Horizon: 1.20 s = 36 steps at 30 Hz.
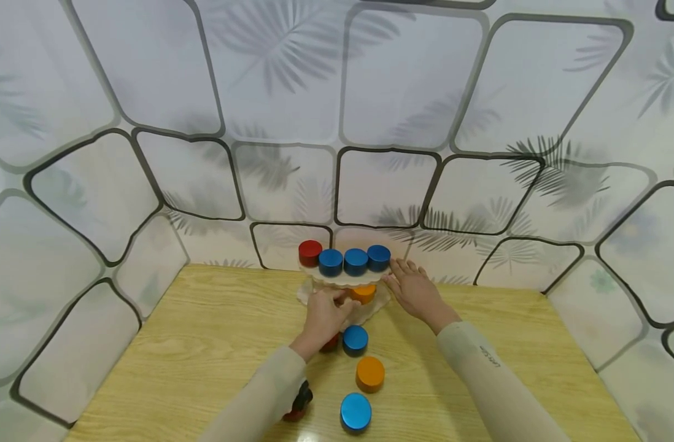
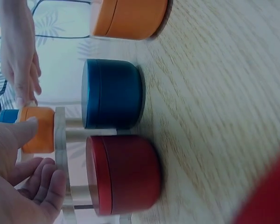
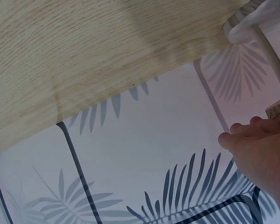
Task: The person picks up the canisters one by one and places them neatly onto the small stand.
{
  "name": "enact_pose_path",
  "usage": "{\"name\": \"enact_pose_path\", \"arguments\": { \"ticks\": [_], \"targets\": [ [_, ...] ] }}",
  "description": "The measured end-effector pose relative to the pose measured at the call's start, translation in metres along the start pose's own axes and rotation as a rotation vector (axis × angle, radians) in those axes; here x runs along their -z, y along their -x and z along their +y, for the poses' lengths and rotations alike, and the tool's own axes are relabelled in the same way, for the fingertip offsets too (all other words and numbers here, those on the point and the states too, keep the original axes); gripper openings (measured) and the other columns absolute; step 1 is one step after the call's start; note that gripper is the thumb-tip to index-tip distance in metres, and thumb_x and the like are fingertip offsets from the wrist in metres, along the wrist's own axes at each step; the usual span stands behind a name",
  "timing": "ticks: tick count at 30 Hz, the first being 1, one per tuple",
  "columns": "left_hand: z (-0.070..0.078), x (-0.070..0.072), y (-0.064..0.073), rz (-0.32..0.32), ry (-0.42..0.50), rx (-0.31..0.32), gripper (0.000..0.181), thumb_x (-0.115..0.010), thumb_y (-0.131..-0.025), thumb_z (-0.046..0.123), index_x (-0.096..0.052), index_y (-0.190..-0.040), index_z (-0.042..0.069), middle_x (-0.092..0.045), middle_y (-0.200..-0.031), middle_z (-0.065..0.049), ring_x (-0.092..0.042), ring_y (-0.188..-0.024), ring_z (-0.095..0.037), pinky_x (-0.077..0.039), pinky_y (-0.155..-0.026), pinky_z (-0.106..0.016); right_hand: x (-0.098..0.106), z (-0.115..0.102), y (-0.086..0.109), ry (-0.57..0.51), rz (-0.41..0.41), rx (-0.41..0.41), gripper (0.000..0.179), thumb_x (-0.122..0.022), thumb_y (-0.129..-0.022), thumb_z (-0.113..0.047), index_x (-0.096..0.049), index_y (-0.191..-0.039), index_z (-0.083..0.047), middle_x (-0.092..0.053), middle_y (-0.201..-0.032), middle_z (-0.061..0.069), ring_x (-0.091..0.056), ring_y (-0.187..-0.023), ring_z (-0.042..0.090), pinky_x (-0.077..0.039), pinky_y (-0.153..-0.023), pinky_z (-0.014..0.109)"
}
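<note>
A tiered wooden stand point(image 1: 345, 282) stands by the back wall. Its top tier bears a red round tin point(image 1: 310, 253) and three blue tins point(image 1: 356, 262). On the tier below sits an orange tin point(image 1: 363, 294), partly covered from above. My left hand point(image 1: 325, 314) is beside this tin; in the left wrist view its thumb point(image 2: 25, 130) overlaps the orange tin point(image 2: 43, 130) and the other fingers are loosely bent, not round it. My right hand point(image 1: 417, 291) reaches to the top tier's right end, fingers extended near the rightmost blue tin point(image 1: 379, 258); exact contact cannot be told.
In front of the stand on the wooden table point(image 1: 215, 350) are a blue tin point(image 1: 355, 340), an orange tin point(image 1: 370, 374) and a light blue tin point(image 1: 356, 412). A red tin point(image 2: 123, 175) stands beside the blue one. Patterned wall covering point(image 1: 392, 184) encloses the table's back and sides.
</note>
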<state>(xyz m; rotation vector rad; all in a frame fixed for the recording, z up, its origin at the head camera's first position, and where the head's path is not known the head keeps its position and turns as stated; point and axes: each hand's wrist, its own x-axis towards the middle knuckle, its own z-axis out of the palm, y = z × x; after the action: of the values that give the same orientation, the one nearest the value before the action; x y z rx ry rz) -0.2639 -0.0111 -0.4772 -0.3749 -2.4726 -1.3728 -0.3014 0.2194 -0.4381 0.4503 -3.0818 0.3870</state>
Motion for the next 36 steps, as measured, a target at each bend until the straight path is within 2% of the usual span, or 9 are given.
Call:
{"name": "enact_pose_path", "arguments": {
  "ticks": [3, 7, 10, 16, 20, 27, 31, 36],
  "targets": [
    [-0.005, 0.005, 0.003, -0.014, 0.025, -0.019, 0.025, -0.087, -0.088, 0.016, -0.082, -0.107, 0.002, -0.075, -0.084, -0.008, -0.066, -0.077, -0.02, -0.054, -0.066, -0.02, 0.0, 0.0, 0.0, -0.009, -0.003, -0.004, 0.068, -0.035, -0.115, -0.045, -0.026, -0.165, 0.0, -0.028, -0.17, 0.028, -0.023, -0.157, 0.052, -0.018, -0.128, 0.067],
    [-0.008, 0.017, 0.009, -0.057, 0.075, 0.02, 0.029, -0.085, -0.089, 0.017, -0.08, -0.115, 0.004, -0.077, -0.095, -0.01, -0.071, -0.086, -0.022, -0.061, -0.075, -0.024, -0.001, -0.001, -0.001, -0.013, -0.006, -0.005, 0.068, -0.035, -0.115, -0.046, -0.026, -0.166, -0.001, -0.028, -0.17, 0.027, -0.023, -0.157, 0.052, -0.018, -0.128, 0.067],
    [-0.009, 0.03, 0.014, -0.093, 0.118, 0.068, 0.03, -0.084, -0.09, 0.017, -0.078, -0.117, 0.004, -0.077, -0.098, -0.009, -0.072, -0.087, -0.02, -0.061, -0.077, -0.024, -0.001, -0.001, -0.001, -0.011, -0.005, -0.003, 0.068, -0.035, -0.115, -0.046, -0.026, -0.166, -0.001, -0.029, -0.17, 0.027, -0.024, -0.157, 0.052, -0.018, -0.128, 0.067],
    [-0.015, 0.055, 0.025, -0.168, 0.171, 0.093, 0.03, -0.082, -0.091, 0.016, -0.075, -0.118, 0.003, -0.077, -0.11, -0.014, -0.072, -0.092, -0.017, -0.059, -0.081, -0.022, 0.0, 0.0, -0.001, -0.012, 0.003, 0.001, 0.068, -0.035, -0.115, -0.045, -0.025, -0.166, 0.0, -0.028, -0.169, 0.028, -0.023, -0.157, 0.053, -0.018, -0.128, 0.067],
    [-0.021, 0.066, 0.03, -0.238, 0.198, 0.122, 0.038, -0.082, -0.091, 0.019, -0.072, -0.126, 0.006, -0.075, -0.123, -0.015, -0.071, -0.101, -0.019, -0.058, -0.09, -0.028, 0.0, 0.001, -0.001, -0.019, -0.002, 0.002, 0.068, -0.034, -0.115, -0.045, -0.024, -0.166, 0.0, -0.028, -0.17, 0.028, -0.023, -0.157, 0.053, -0.018, -0.128, 0.068],
    [-0.034, 0.073, 0.039, -0.358, 0.212, 0.124, 0.057, -0.082, -0.093, 0.026, -0.063, -0.141, 0.003, -0.069, -0.137, -0.019, -0.067, -0.12, -0.033, -0.054, -0.105, -0.052, 0.0, 0.0, 0.001, -0.023, -0.004, -0.002, 0.068, -0.035, -0.115, -0.044, -0.025, -0.165, 0.001, -0.028, -0.169, 0.028, -0.023, -0.157, 0.053, -0.018, -0.128, 0.068],
    [-0.042, 0.072, 0.044, -0.391, 0.23, 0.12, 0.059, -0.082, -0.094, 0.026, -0.061, -0.144, 0.003, -0.067, -0.138, -0.02, -0.065, -0.123, -0.034, -0.054, -0.107, -0.054, 0.0, 0.0, 0.001, -0.017, -0.003, -0.003, 0.068, -0.034, -0.116, -0.044, -0.025, -0.165, 0.001, -0.028, -0.169, 0.028, -0.023, -0.157, 0.053, -0.018, -0.128, 0.068],
    [-0.05, 0.068, 0.049, -0.395, 0.254, 0.132, 0.059, -0.082, -0.094, 0.024, -0.06, -0.144, 0.001, -0.067, -0.139, -0.019, -0.064, -0.125, -0.036, -0.054, -0.108, -0.053, 0.0, -0.001, 0.0, -0.011, -0.003, 0.0, 0.068, -0.034, -0.116, -0.044, -0.025, -0.165, 0.001, -0.029, -0.169, 0.028, -0.023, -0.157, 0.053, -0.018, -0.127, 0.068]
  ]
}}
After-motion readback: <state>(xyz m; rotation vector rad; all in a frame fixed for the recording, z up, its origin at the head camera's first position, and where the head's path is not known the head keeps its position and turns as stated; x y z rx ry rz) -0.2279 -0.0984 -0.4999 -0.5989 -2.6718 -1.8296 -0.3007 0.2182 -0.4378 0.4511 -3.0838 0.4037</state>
